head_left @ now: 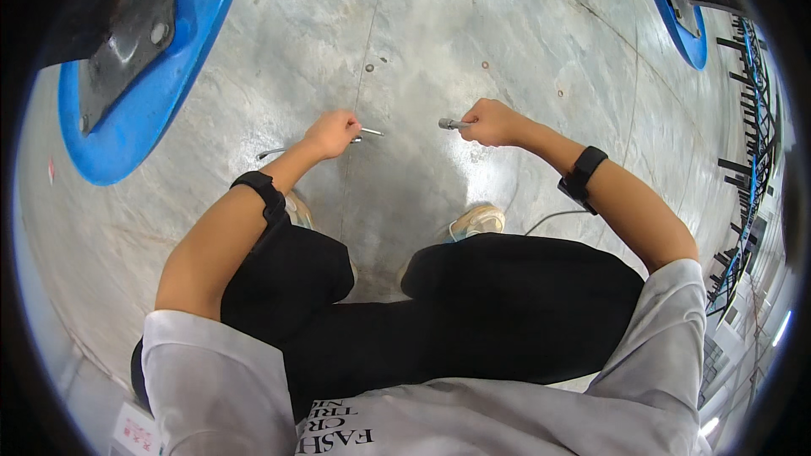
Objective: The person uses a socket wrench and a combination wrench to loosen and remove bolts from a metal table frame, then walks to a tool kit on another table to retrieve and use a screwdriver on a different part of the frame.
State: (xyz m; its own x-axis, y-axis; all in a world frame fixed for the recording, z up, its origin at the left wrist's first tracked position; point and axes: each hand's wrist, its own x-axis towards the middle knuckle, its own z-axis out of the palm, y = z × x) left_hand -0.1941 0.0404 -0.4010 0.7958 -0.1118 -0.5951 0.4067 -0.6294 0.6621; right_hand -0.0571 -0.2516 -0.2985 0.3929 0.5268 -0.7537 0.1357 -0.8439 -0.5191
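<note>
the left hand (334, 134) grasps a thin metal rod (372, 132), the right hand (496, 123) a metal tool (447, 123), seemingly so both tips are exposed, facing inward.

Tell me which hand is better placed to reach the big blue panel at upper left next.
Left, probably: the left hand is nearer the blue panel, while the right hand is farther across. Both are occupied, the left with a slim metal rod, the right with a grey tool.

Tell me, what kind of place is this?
Maybe a workshop or factory hall: there's a hard grey floor, a blue base with a dark plate, and a metal tool in the right hand.
</note>
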